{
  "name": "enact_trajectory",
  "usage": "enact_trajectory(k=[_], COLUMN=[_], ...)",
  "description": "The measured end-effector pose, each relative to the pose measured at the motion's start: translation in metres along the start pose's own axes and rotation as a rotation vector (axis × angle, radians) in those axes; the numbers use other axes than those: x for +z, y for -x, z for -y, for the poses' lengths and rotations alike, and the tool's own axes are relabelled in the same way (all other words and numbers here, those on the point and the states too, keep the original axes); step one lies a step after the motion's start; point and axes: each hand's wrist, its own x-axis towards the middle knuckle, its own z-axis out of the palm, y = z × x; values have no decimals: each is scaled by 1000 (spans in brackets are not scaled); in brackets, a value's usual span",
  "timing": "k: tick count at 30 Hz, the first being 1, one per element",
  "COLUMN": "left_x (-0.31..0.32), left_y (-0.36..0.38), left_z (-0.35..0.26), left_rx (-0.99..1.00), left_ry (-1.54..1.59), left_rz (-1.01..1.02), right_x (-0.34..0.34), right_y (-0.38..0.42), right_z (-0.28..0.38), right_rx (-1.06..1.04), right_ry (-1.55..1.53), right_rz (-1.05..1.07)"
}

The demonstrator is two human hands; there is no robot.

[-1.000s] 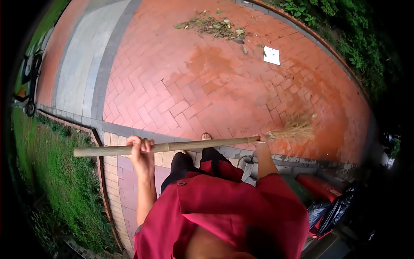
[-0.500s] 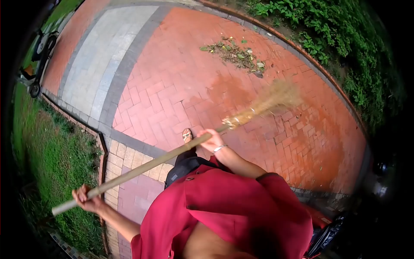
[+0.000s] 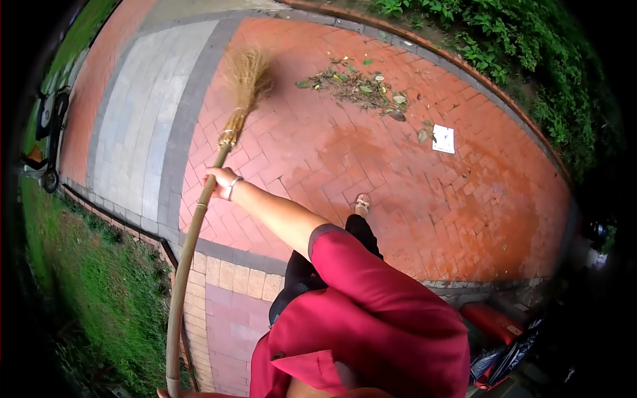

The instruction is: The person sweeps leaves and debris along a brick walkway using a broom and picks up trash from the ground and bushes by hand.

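Red shirt fabric (image 3: 371, 312) covers the wearer at the near edge. To its left, a sliver of the left hand (image 3: 163, 393) meets the handle (image 3: 189, 259) of a broom near its end; most of that hand is cropped, so its grip cannot be told. Farther off, the right hand (image 3: 222, 181), wearing a bracelet (image 3: 233, 188), is closed around the handle just below the broom's binding, probably because a hold so near the head steers it well, while the wide spacing gives leverage. One sandalled foot (image 3: 361, 204) stands forward, likely for balance. The bristles (image 3: 249, 73) fan out at far left over red brick paving (image 3: 298, 152); blur hides whether they touch it. Right of them, well apart, leaves (image 3: 361, 89) lie heaped, with a white sheet (image 3: 443, 138) nearer and farther right. Green plants (image 3: 491, 60) grow beyond the far curb (image 3: 464, 76).
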Motion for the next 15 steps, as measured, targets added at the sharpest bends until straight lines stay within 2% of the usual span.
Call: enact_trajectory(k=[2,4,5,6,8,9,12,14,15], left_x=[47,93,102,108,137,156,232,269,285], left_y=[5,10,5,1,-2,7,55,110,142], left_z=[32,63,75,84,109,123,160,162,172], left_rx=[-64,-207,-301,-405,-593,-627,-674,-695,-782], left_ry=[-24,-59,52,54,135,157,147,-122,6], left_rz=[-30,-107,-80,68,240,271,294,158,180], right_x=[-51,-104,-123,-141,-177,-193,-260,-294,-331], right_y=[8,43,67,94,141,164,219,284,308], right_z=[39,69,85,96,127,144,190,215,228], right_rx=[16,-19,-65,-114,-191,-193,-327,-389,-444], right_ry=[11,-94,-137,-187,-294,-411,-476,-527,-548], right_rz=[-147,-180,-196,-218,-209,-208,-231,-369,-357])
